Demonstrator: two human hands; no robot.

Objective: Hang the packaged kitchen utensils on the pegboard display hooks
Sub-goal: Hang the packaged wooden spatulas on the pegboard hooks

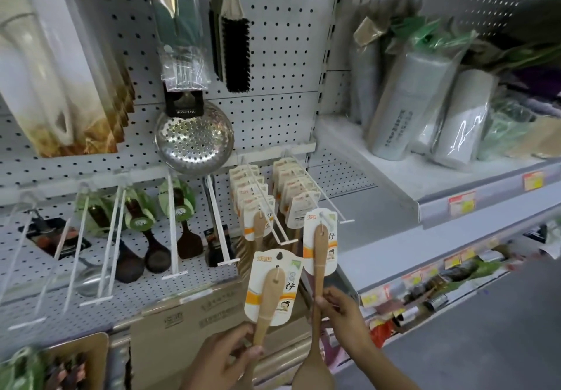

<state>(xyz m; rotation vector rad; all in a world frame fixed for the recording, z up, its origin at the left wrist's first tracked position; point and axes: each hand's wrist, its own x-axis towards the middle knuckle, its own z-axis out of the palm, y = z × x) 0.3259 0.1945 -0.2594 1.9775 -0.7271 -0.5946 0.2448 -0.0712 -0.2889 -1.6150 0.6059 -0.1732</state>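
Note:
My left hand (pixel 224 359) grips the handle of a wooden spoon (pixel 268 301) tied to a white and orange backing card, held upright below the hooks. My right hand (pixel 343 316) pinches the shaft of a second carded wooden spoon (pixel 319 256); its card top sits at the tip of the right-hand white hook (pixel 331 207). Several identical carded spoons hang on that hook and on the hook to its left (pixel 267 207). Both hooks stick out of the white pegboard (pixel 273 55).
A steel perforated skimmer (pixel 194 137), a black brush (pixel 235 52) and dark wooden spoons (pixel 158 237) hang to the left. A cardboard box (pixel 188 323) stands below the hooks. At the right, a shelf (pixel 425 177) holds wrapped rolls.

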